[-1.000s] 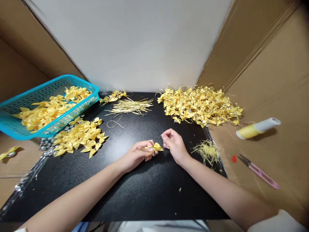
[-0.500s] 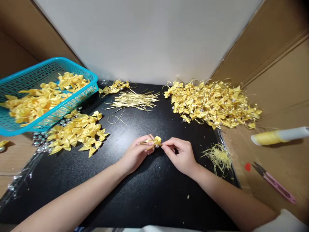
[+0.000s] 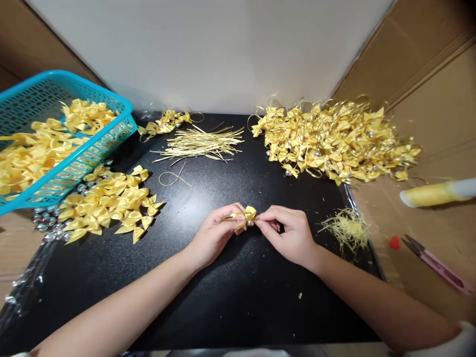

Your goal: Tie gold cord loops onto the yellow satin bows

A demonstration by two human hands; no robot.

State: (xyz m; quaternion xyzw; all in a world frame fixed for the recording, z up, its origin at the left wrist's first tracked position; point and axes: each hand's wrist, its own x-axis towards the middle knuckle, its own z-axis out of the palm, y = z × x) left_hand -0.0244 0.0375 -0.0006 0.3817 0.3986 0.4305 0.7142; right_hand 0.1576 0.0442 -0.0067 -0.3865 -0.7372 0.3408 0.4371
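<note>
Between my hands, above the black tabletop (image 3: 208,307), is a yellow ribbon bow (image 3: 250,211) with a small silver bell (image 3: 250,223) at its lower side. My left hand (image 3: 219,230) is closed on the bow, and a loop of gold cord (image 3: 229,216) sticks out over its fingers. Thumb and index finger of my right hand (image 3: 288,230) pinch at the bow's right side, where a thin cord end seems to be; the fingertips mostly hide it.
Loose bows (image 3: 107,203) and silver bells (image 3: 46,218) lie left, beside a blue basket (image 3: 74,171) of more bows. Cut gold cords (image 3: 203,144) lie at the back. Finished-looking bows (image 3: 327,141) heap at the back right. Trimmings (image 3: 347,230) and pink snips (image 3: 442,267) are at right.
My view has tilted and shifted slightly. Both hands keep their hold, and the bow has turned a little so the silver bell shows more plainly.
</note>
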